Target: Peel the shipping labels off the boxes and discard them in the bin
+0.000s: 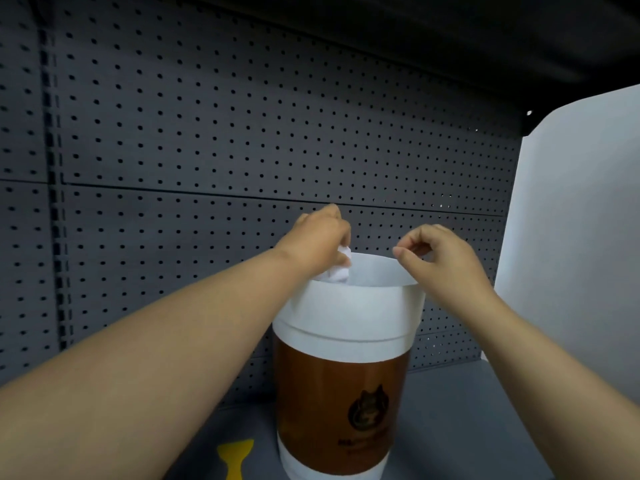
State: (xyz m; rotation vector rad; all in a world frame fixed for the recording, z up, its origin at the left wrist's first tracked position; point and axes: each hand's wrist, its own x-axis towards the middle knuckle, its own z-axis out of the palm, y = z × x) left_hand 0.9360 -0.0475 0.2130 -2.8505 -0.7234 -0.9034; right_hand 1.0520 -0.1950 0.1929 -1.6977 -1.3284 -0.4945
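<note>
A cup-shaped bin (341,393), white with a brown band and a dark logo, stands on the grey shelf in front of me. My left hand (320,239) hovers over the bin's left rim, closed on a crumpled white label (337,271) that hangs just inside the opening. My right hand (440,252) is above the bin's right rim with thumb and forefinger pinched together; nothing shows between them. No boxes are in view.
A dark grey pegboard wall (207,133) rises behind the bin. A white panel (575,220) stands at the right. A yellow scraper (235,455) lies on the grey shelf surface (450,410) left of the bin's base.
</note>
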